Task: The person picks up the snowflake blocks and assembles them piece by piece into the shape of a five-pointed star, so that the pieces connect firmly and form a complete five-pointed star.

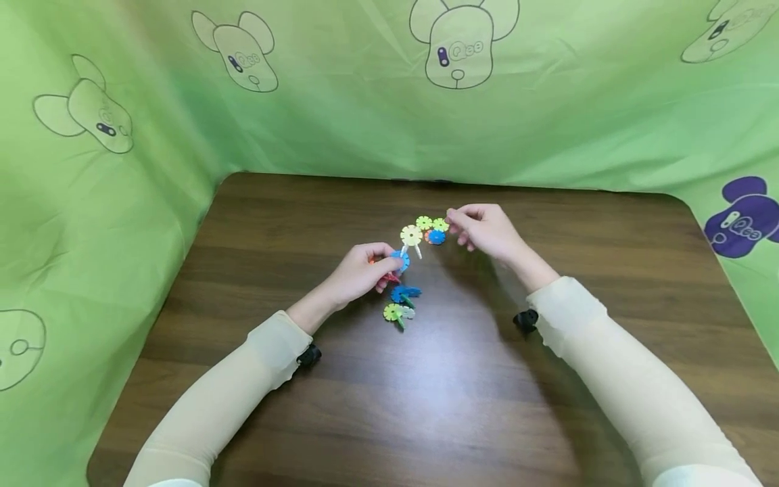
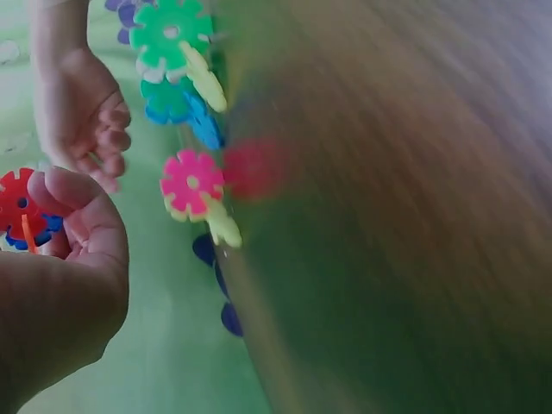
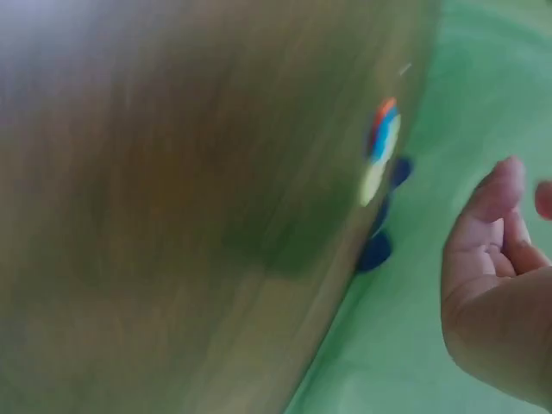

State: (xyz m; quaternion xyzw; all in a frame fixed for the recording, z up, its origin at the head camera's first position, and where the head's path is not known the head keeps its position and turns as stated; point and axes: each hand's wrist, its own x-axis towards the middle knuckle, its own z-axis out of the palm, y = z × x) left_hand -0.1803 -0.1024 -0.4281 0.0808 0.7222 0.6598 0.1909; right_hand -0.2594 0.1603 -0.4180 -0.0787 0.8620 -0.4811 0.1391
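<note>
My left hand (image 1: 365,274) pinches a small joined set of notched plastic snowflake discs. A blue disc (image 1: 402,260) shows past its fingers, and the left wrist view shows a red disc (image 2: 22,203) in the same hold. Just beyond stands a pale yellow disc (image 1: 411,235) with white discs slotted on below. My right hand (image 1: 483,230) hovers at the right of a cluster with a yellow-green disc (image 1: 424,222) and a blue disc (image 1: 437,237). Its fingers are loosely bent, with nothing seen between them in the right wrist view.
Nearer the body lie a joined blue and green set (image 1: 404,293) and a yellow-green disc (image 1: 392,312) with green and clear pieces. The brown wooden table (image 1: 426,419) meets a green printed curtain (image 1: 365,122) at its far edge.
</note>
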